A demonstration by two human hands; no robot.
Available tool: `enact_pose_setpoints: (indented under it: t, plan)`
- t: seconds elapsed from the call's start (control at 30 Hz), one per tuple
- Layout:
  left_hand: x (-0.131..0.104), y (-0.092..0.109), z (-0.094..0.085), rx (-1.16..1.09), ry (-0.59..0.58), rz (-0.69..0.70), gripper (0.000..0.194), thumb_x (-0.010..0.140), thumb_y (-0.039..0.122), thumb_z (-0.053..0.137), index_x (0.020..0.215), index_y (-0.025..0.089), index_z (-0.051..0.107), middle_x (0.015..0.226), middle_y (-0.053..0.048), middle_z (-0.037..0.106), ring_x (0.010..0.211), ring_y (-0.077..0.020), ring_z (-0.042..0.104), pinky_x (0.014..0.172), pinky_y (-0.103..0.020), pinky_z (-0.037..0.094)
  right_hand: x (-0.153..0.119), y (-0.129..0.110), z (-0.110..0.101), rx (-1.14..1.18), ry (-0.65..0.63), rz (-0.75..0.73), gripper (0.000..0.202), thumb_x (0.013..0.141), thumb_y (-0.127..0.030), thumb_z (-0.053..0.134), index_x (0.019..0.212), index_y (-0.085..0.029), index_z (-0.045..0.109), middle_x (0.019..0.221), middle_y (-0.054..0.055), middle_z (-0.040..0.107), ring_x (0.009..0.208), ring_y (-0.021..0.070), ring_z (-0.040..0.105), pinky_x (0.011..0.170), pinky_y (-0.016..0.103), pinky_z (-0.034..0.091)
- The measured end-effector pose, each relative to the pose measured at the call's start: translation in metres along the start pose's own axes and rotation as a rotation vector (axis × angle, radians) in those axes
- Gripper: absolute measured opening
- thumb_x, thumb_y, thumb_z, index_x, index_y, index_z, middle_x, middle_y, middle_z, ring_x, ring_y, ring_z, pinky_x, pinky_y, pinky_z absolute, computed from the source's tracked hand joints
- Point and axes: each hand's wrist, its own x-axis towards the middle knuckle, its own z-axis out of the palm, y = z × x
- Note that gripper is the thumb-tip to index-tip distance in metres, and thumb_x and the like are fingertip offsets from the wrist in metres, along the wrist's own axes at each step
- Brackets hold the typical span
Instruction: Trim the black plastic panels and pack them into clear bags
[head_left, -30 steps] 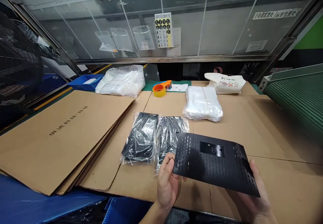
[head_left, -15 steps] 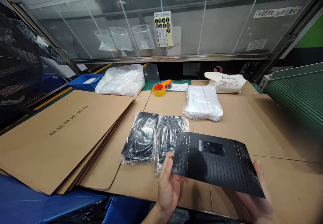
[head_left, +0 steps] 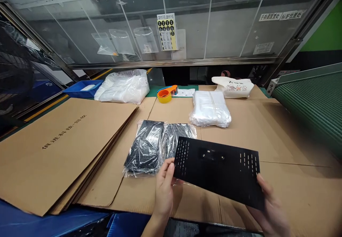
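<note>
A flat black panel (head_left: pixel 216 169) with rows of slots near both ends is held up tilted above the cardboard. My left hand (head_left: pixel 165 183) pinches its left edge between thumb and fingers. At the opposite edge my right hand (head_left: pixel 269 201) is closed on the panel, its fingers partly hidden underneath. Small holes show in a recess near the panel's upper middle. Behind it lie two clear plastic bags with black slotted panels inside, the left bagged panels (head_left: pixel 145 146) in full view and the right bagged panels (head_left: pixel 177 132) partly covered.
Cardboard sheets (head_left: pixel 69 140) are stacked at left. A bundle of clear bags (head_left: pixel 211 108), a tape dispenser (head_left: pixel 165 94), a white plastic bundle (head_left: pixel 124 85), a blue tray (head_left: pixel 81 88) and a printed cloth pouch (head_left: pixel 236 87) stand at the back. A green conveyor belt (head_left: pixel 315 101) borders the right.
The black panel has been turned over, from its face with rows of slots all across to a smoother face. Both hands still grip its ends, and the view has shifted slightly.
</note>
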Motion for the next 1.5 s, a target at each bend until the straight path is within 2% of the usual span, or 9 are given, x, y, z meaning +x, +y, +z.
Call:
enact_pose_setpoints:
  t: [0.07, 0.13, 0.2, 0.3, 0.47, 0.63, 0.87, 1.13, 1.5]
  plan:
    - [0.001, -0.005, -0.007, 0.09, -0.002, 0.065, 0.053, 0.069, 0.058, 0.076, 0.105, 0.018, 0.069, 0.105, -0.007, 0.067, 0.093, -0.0204, 0.063, 0.073, -0.025, 0.053, -0.007, 0.002, -0.007, -0.298, -0.15, -0.131, 0.038, 0.061, -0.05, 0.085, 0.088, -0.023, 0.079, 0.092, 0.008, 0.074, 0.087, 0.0307, 0.07, 0.084, 0.04, 0.058]
    - [-0.001, -0.009, -0.011, 0.082, -0.062, 0.145, 0.06, 0.077, 0.065, 0.065, 0.119, 0.021, 0.066, 0.132, -0.008, 0.059, 0.128, -0.0257, 0.048, 0.103, -0.03, 0.043, -0.014, 0.005, -0.012, -0.59, -0.272, -0.367, 0.031, 0.069, -0.042, 0.082, 0.095, -0.026, 0.078, 0.096, 0.007, 0.073, 0.095, 0.0315, 0.068, 0.087, 0.04, 0.057]
    - [-0.007, -0.01, -0.011, -0.024, -0.159, 0.182, 0.07, 0.081, 0.074, 0.049, 0.13, 0.025, 0.059, 0.143, -0.007, 0.051, 0.14, -0.0277, 0.034, 0.115, -0.037, 0.031, -0.018, 0.007, -0.013, -0.754, -0.305, -0.625, 0.029, 0.073, -0.043, 0.078, 0.099, -0.03, 0.077, 0.102, 0.005, 0.072, 0.103, 0.0326, 0.064, 0.095, 0.044, 0.052]
    - [-0.017, -0.002, -0.004, -0.182, -0.238, 0.207, 0.066, 0.086, 0.072, 0.04, 0.135, 0.03, 0.055, 0.146, -0.005, 0.049, 0.142, -0.029, 0.032, 0.115, -0.042, 0.033, -0.007, 0.008, -0.016, -0.782, -0.228, -0.8, 0.031, 0.079, -0.048, 0.071, 0.106, -0.035, 0.073, 0.116, 0.003, 0.067, 0.124, 0.0345, 0.05, 0.111, 0.053, 0.034]
    - [-0.027, 0.007, 0.005, -0.177, -0.316, 0.344, 0.054, 0.089, 0.041, 0.055, 0.141, 0.03, 0.049, 0.156, 0.0, 0.034, 0.146, -0.0282, 0.024, 0.117, -0.037, 0.03, 0.024, 0.003, -0.019, -0.753, 0.057, -0.909, 0.03, 0.08, -0.044, 0.071, 0.108, -0.035, 0.07, 0.131, 0.003, 0.057, 0.136, 0.035, 0.034, 0.117, 0.056, 0.012]
    - [-0.03, -0.004, 0.004, -0.072, -0.282, 0.433, 0.062, 0.087, 0.032, 0.06, 0.146, 0.033, 0.04, 0.159, 0.002, 0.027, 0.147, -0.0294, 0.018, 0.12, -0.039, 0.024, 0.007, 0.003, 0.002, -0.681, -0.054, -0.786, 0.05, 0.094, -0.047, 0.054, 0.142, -0.036, 0.046, 0.149, -0.003, 0.04, 0.138, 0.0249, 0.033, 0.118, 0.038, 0.016]
    - [-0.03, -0.009, 0.006, -0.007, -0.376, 0.432, 0.08, 0.08, 0.042, 0.071, 0.15, 0.035, 0.031, 0.158, -0.002, 0.029, 0.144, -0.032, 0.028, 0.113, -0.038, 0.037, -0.001, 0.0, 0.015, -0.499, -0.105, -0.639, 0.051, 0.094, -0.051, 0.055, 0.142, -0.038, 0.046, 0.149, -0.009, 0.04, 0.141, 0.0182, 0.029, 0.118, 0.026, 0.014]
    - [-0.032, -0.015, 0.013, 0.077, -0.256, 0.61, 0.083, 0.071, 0.063, 0.071, 0.142, 0.032, 0.041, 0.157, -0.01, 0.028, 0.14, -0.0346, 0.035, 0.11, -0.042, 0.04, 0.007, 0.003, 0.01, -0.409, -0.141, -0.542, 0.054, 0.092, -0.052, 0.058, 0.141, -0.032, 0.048, 0.15, -0.005, 0.04, 0.141, 0.0188, 0.03, 0.119, 0.029, 0.016]
    - [-0.034, -0.016, 0.016, -0.032, -0.121, 0.432, 0.081, 0.072, 0.061, 0.072, 0.142, 0.033, 0.043, 0.155, -0.005, 0.033, 0.139, -0.0308, 0.037, 0.108, -0.036, 0.042, 0.003, 0.007, 0.009, -0.476, -0.195, -0.501, 0.055, 0.093, -0.05, 0.057, 0.145, -0.039, 0.041, 0.149, -0.005, 0.04, 0.14, 0.0201, 0.032, 0.12, 0.04, 0.016]
